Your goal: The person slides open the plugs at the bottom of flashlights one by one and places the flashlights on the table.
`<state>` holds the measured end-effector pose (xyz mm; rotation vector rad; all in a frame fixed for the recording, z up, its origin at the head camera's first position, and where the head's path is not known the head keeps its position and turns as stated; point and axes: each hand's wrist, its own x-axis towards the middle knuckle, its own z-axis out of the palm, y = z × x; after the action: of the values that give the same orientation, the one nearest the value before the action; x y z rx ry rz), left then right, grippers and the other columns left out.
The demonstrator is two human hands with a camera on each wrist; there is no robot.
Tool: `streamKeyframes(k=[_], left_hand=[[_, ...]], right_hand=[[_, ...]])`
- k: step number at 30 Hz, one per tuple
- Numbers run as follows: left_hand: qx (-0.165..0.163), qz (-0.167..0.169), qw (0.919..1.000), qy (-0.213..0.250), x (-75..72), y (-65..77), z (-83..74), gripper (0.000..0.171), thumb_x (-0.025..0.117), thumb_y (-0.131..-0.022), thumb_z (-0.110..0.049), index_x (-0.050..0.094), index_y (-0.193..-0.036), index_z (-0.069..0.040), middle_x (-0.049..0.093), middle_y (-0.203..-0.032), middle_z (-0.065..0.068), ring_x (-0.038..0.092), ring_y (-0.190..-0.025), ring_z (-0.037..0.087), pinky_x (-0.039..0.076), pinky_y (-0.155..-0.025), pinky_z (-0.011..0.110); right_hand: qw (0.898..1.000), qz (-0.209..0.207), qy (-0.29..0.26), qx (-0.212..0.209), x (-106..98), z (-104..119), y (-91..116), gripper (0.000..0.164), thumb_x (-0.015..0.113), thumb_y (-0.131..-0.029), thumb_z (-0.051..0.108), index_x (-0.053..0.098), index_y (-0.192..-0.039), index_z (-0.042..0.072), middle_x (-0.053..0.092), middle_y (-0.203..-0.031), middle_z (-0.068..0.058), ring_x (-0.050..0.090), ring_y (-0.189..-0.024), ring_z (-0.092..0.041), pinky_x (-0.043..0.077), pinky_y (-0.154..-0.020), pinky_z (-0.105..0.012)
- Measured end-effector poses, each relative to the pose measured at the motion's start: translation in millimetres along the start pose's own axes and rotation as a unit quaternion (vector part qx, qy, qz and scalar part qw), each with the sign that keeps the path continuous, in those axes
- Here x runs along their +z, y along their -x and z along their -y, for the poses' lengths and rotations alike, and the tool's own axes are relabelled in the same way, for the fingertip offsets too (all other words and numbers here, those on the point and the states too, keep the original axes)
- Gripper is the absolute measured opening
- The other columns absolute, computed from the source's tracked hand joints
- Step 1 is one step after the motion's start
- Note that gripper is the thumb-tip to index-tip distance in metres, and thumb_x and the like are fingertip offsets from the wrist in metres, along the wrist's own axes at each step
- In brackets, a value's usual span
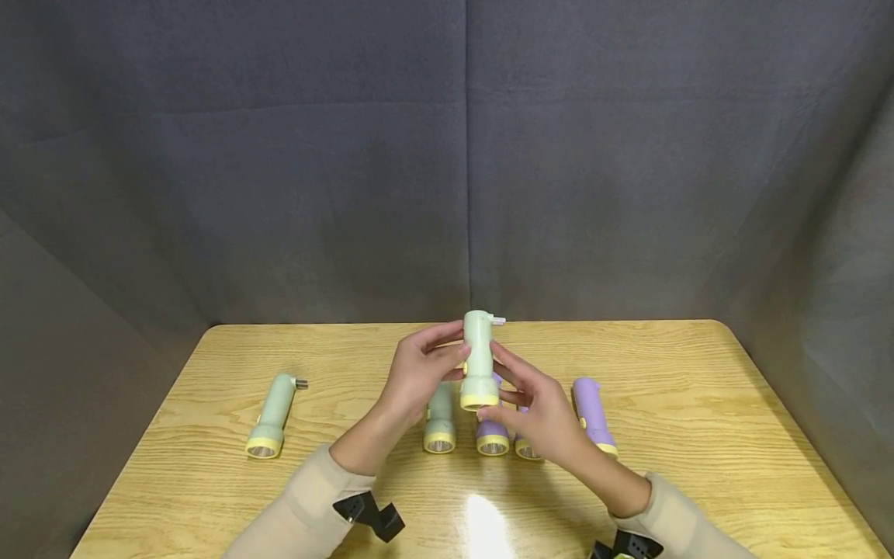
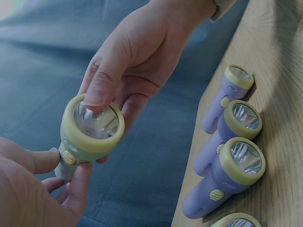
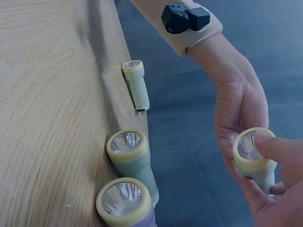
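Both hands hold a pale green flashlight with a yellow lens ring, raised over the table, lens end toward me. A small plug with prongs sticks out sideways near its tail. My left hand pinches the body beside the yellow switch. From the other side, my right hand grips it, thumb across the lens end and fingers along the body. Below on the table lie a green flashlight and two purple flashlights, partly hidden by the hands and the held one.
Far left on the wooden table lies another green flashlight, its prongs sticking out. A third purple flashlight lies to the right, partly behind my right forearm. Dark cloth hangs behind the table and at its sides.
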<state>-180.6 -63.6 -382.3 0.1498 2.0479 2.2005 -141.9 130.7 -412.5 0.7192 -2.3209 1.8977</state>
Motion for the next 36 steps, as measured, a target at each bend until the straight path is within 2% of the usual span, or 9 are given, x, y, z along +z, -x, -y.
streamKeyframes(k=[9,18,25,32,36], left_hand=[[0.019,0.023,0.9995,-0.005,-2.0,2.9,4.0,0.043,0.068,-0.097,0.000,0.060,-0.139,0.000,0.061,-0.139,0.013,0.061,-0.122,0.028,0.058,-0.092,0.039],[0.018,0.028,0.9994,-0.014,-5.8,5.7,7.6,0.043,0.066,-0.097,0.001,0.059,-0.140,0.002,0.057,-0.141,0.014,0.059,-0.124,0.030,0.057,-0.091,0.035],[0.010,0.024,0.9995,-0.018,-14.5,5.6,12.1,0.042,0.066,-0.097,0.002,0.059,-0.139,0.001,0.057,-0.141,0.015,0.058,-0.126,0.032,0.057,-0.092,0.037],[0.007,0.022,0.9995,-0.024,-26.2,7.7,13.4,0.043,0.065,-0.098,0.001,0.059,-0.140,0.002,0.057,-0.141,0.016,0.058,-0.125,0.032,0.057,-0.091,0.035],[0.004,0.022,0.9994,-0.026,-34.1,8.8,15.3,0.043,0.065,-0.098,0.001,0.057,-0.141,0.002,0.057,-0.141,0.018,0.058,-0.126,0.033,0.057,-0.093,0.039]], right_hand=[[0.999,0.000,-0.033,0.023,-1.4,3.3,-1.4,0.084,0.080,-0.081,-0.008,0.039,-0.154,-0.001,0.038,-0.159,-0.015,0.047,-0.138,-0.033,0.053,-0.098,-0.033],[0.996,0.009,-0.068,0.050,2.8,3.5,-1.4,0.082,0.079,-0.083,-0.007,0.037,-0.154,-0.004,0.037,-0.159,-0.018,0.045,-0.139,-0.036,0.051,-0.100,-0.032],[0.993,0.014,-0.101,0.054,12.9,1.6,-4.0,0.082,0.078,-0.085,-0.006,0.034,-0.154,-0.007,0.037,-0.158,-0.022,0.044,-0.139,-0.038,0.051,-0.101,-0.032],[0.992,0.020,-0.105,0.060,25.0,0.4,-8.9,0.081,0.076,-0.086,-0.007,0.033,-0.154,-0.008,0.036,-0.158,-0.025,0.045,-0.139,-0.039,0.051,-0.101,-0.034],[0.993,0.021,-0.098,0.065,32.1,0.7,-10.3,0.082,0.077,-0.086,-0.006,0.032,-0.154,-0.008,0.033,-0.160,-0.023,0.043,-0.140,-0.039,0.052,-0.100,-0.034]])
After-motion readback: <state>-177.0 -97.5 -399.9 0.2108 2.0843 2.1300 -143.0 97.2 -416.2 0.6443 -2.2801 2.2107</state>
